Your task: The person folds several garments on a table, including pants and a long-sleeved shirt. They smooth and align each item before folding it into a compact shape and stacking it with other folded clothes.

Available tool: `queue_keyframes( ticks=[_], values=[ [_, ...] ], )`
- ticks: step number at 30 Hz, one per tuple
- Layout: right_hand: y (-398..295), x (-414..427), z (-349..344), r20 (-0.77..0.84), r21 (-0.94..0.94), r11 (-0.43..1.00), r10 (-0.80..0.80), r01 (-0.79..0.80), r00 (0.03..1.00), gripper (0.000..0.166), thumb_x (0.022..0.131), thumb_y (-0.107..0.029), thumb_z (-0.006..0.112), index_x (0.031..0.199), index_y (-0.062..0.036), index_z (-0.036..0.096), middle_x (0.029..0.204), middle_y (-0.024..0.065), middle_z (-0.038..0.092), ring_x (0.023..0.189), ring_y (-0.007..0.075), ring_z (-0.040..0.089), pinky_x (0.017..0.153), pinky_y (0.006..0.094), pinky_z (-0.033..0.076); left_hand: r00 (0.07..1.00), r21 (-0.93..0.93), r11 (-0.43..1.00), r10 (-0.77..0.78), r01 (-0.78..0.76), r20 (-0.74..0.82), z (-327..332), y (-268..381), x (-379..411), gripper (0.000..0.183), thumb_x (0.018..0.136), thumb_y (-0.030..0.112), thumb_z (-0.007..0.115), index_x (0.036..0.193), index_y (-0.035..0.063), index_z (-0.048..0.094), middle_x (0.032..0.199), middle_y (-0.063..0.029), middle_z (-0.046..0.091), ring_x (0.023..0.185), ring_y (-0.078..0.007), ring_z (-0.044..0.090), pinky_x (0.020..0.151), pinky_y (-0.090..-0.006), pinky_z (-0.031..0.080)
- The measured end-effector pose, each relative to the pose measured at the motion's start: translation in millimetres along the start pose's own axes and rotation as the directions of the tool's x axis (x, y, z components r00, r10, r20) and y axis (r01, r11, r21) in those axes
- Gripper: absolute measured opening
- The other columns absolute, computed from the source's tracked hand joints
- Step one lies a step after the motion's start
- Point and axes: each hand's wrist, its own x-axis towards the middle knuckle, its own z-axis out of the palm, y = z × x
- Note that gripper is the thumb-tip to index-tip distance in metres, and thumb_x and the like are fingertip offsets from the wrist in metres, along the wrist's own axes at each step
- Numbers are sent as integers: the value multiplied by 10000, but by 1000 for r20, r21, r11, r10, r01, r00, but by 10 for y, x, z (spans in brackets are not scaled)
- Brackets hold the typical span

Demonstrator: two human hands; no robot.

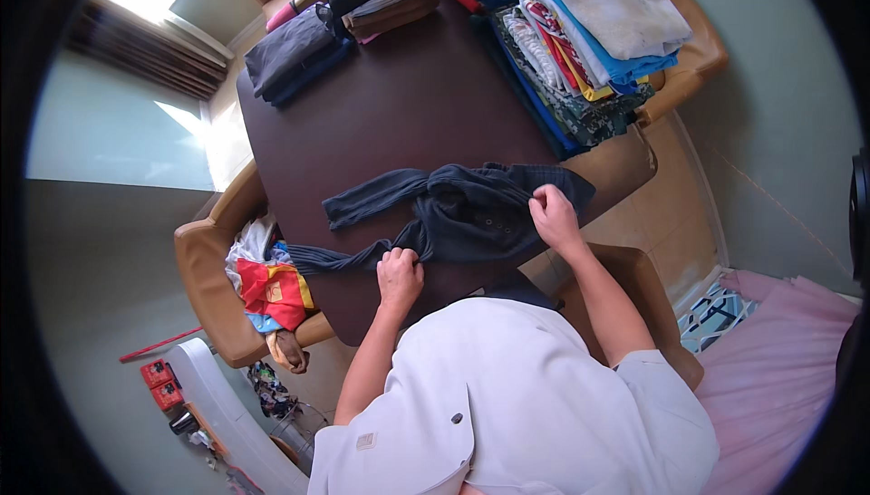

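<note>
A dark navy garment [469, 213] lies crumpled across the near part of the brown table. Two long, creased legs or sleeves stretch to the left, the nearer one twisted; several small round eyelets or buttons show on its wider right part. With curled fingers my left hand [399, 281] grips the near edge, where the twisted length joins the wide part. My right hand [554, 218] pinches the cloth near the garment's right end, a little farther from my body. The fingertips of both hands are partly hidden.
Folded dark clothes [299, 50] are stacked at the table's [421, 101] far left. A tall pile of folded clothes [605, 13] stands far right. Loose clothes [272, 284] heap on a tan chair [211, 284] at left. Another tan chair [625, 284] is close by my right arm.
</note>
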Motion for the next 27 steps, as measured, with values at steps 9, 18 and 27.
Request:
queue_keyframes(
  ticks=[9,18,27],
  values=[
    [-465,231,375,149,-126,949,-268,287,952,449,890,-192,739,1273,-15,584,1195,212,614,1111,413,620,959,491,528,970,50,969,-243,244,-19,-331,-224,-337,104,781,130,696,796,57,623,838,-145,643,864,-356,629,781,-479,489],
    [-525,602,921,335,-133,965,-171,227,927,314,940,-222,668,1183,-27,625,1164,225,650,1090,434,647,934,524,541,843,192,833,-536,520,43,-666,-481,-665,195,820,138,748,931,30,629,954,-184,672,937,-375,666,878,-485,539],
    [-696,364,1198,718,-60,979,-92,193,689,229,790,-234,722,866,-18,731,900,226,742,896,381,733,811,461,576,939,-46,968,-251,247,-236,-459,-210,-91,478,841,154,775,1282,22,646,1354,-192,609,1294,-379,551,1093,-474,454]
  ],
)
